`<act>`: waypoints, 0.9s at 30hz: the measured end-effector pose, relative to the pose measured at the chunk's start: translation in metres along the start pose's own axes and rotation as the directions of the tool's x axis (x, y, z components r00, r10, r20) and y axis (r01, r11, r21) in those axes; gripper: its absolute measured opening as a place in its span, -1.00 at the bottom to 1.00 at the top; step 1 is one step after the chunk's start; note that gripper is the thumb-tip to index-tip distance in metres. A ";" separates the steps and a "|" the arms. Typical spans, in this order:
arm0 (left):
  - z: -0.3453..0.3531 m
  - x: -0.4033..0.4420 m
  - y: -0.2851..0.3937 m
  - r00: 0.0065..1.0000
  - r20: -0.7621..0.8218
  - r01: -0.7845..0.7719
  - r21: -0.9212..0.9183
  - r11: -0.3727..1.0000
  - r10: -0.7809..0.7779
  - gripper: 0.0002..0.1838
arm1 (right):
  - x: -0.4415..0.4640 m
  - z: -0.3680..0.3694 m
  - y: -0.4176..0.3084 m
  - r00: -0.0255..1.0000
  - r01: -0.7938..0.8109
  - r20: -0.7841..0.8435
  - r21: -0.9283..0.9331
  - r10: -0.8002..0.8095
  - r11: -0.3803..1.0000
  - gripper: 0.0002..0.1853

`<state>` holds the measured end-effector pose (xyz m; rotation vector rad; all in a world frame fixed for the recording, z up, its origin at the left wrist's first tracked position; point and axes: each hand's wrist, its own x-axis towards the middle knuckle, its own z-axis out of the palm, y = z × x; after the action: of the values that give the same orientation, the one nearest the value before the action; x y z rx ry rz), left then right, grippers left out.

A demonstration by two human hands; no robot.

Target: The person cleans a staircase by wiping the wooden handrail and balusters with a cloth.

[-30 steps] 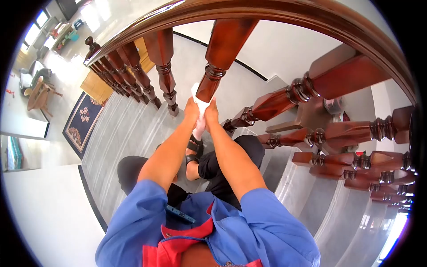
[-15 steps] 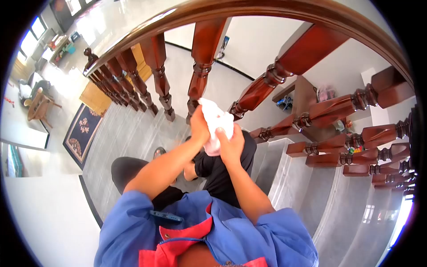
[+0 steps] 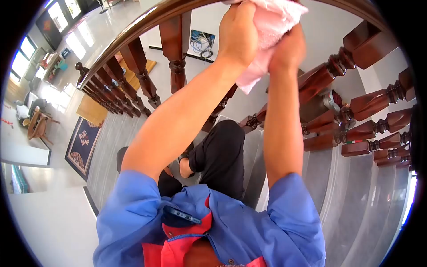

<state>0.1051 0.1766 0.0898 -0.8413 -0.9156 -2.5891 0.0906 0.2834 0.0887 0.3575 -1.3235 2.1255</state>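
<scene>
Stairs (image 3: pixel 320 191) spread at 4 o'clock. At 12, the left hand (image 3: pixel 239 33) and right hand (image 3: pixel 289 50) grip the cloth (image 3: pixel 276 22) at the rail (image 3: pixel 178 7), contact unclear; spreading it flat and pressing evenly should suit the rail's curve.

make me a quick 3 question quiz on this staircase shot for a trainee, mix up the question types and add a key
1. Multiple choice: what colour is the cloth between the left hand and the right hand?
A. green
B. pink
C. black

2. True or false: the patterned rug lies in the left half of the picture.

3. Fill in the blank: below the curved wooden handrail stands a row of turned, reddish-brown ____.

Key: 1. B; 2. true; 3. balusters
</scene>
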 end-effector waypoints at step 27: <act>-0.194 -0.163 -0.038 0.727 -0.625 0.579 0.336 0.743 -0.284 -0.77 | -0.213 -0.120 0.103 0.895 -0.444 -0.133 -0.332 0.425 0.832 -0.46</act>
<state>0.1348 0.0898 -0.1495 0.3092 -1.6585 -2.4868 0.2037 0.2815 -0.1510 -0.1736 -1.8564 2.1583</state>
